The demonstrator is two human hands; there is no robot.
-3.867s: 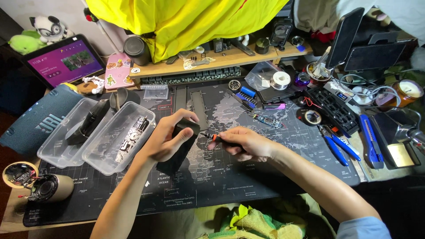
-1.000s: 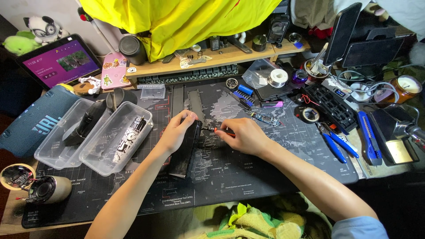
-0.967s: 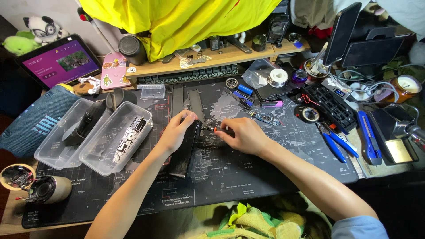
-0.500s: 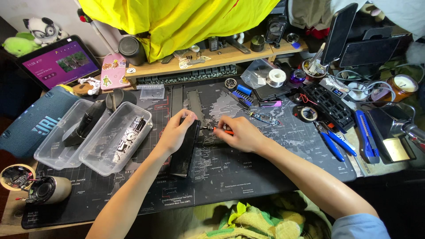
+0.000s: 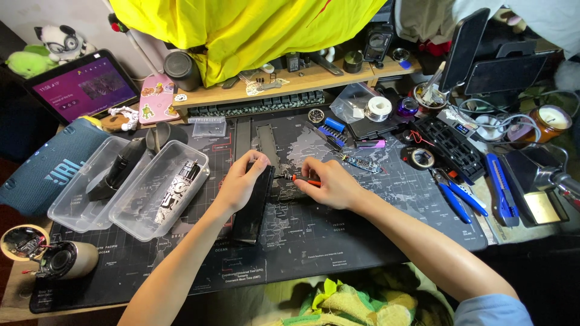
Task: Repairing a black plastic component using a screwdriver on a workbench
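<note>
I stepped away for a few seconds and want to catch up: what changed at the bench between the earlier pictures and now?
The left hand slid from gripping the middle of the long black device up to its top end, and the device now lies flatter on the mat. The right hand stayed put, holding the small red-handled screwdriver at the device's top edge. The clear plastic trays did not move.

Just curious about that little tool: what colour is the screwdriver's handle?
Orange-red, on the small screwdriver held in the right hand; the head view shows it.
</note>
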